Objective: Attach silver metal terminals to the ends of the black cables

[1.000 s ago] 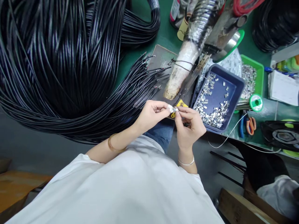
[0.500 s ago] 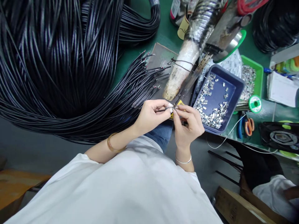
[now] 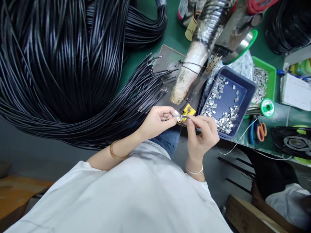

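Note:
My left hand [image 3: 159, 121] is closed, its thumb and index finger pinching a small silvery metal connector [image 3: 181, 116] in front of my body. One of its fingertips has a white wrap. On the other side, my right hand [image 3: 202, 131] pinches the connector's slim dark end between thumb and fingertip. Any cable behind the connector is hidden by my left fingers. A bundle of thin black cables [image 3: 145, 84] with stripped ends lies just beyond my left hand. Under and behind the connector is a yellow piece [image 3: 189, 110] at the table's edge.
A blue tray [image 3: 244, 97] of small metal shells stands right of my hands, with a green tray [image 3: 270, 79] behind. A soldering iron stand [image 3: 194, 87], wrapped pole [image 3: 182, 77], solder spool [image 3: 267, 107], pliers [image 3: 261, 131] and fan [image 3: 293, 142] are around. Another person's sleeve [image 3: 286, 197] shows lower right.
My right hand has moved right and slightly toward me, widening the gap between my hands. More of the metal connector and the yellow piece shows now. My left hand has barely moved.

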The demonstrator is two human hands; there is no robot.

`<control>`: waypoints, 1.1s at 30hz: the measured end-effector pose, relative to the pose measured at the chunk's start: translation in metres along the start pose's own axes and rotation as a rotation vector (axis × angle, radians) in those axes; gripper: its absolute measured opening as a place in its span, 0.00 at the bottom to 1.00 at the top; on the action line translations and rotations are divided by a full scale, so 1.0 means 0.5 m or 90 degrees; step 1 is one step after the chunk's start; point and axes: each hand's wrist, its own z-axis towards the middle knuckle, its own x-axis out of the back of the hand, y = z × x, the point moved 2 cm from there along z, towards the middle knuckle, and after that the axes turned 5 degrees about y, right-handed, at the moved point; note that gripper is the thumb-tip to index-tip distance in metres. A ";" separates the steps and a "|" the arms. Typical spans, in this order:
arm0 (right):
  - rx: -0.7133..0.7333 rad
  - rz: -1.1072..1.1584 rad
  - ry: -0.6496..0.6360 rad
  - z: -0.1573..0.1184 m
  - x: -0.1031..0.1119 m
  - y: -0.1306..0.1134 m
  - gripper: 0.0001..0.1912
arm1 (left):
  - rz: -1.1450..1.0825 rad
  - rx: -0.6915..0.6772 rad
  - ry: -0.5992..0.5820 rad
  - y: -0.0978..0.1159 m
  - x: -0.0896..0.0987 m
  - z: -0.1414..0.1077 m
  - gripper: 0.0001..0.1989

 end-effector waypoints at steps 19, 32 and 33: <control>0.061 0.031 0.096 -0.024 0.023 0.019 0.20 | -0.085 -0.022 0.027 0.000 0.000 -0.005 0.08; 0.012 0.082 0.062 -0.025 -0.039 0.020 0.08 | 0.001 -0.121 0.091 -0.020 -0.007 0.011 0.05; 0.014 0.081 0.065 -0.024 -0.040 0.021 0.08 | 0.004 -0.125 0.091 -0.019 -0.008 0.012 0.04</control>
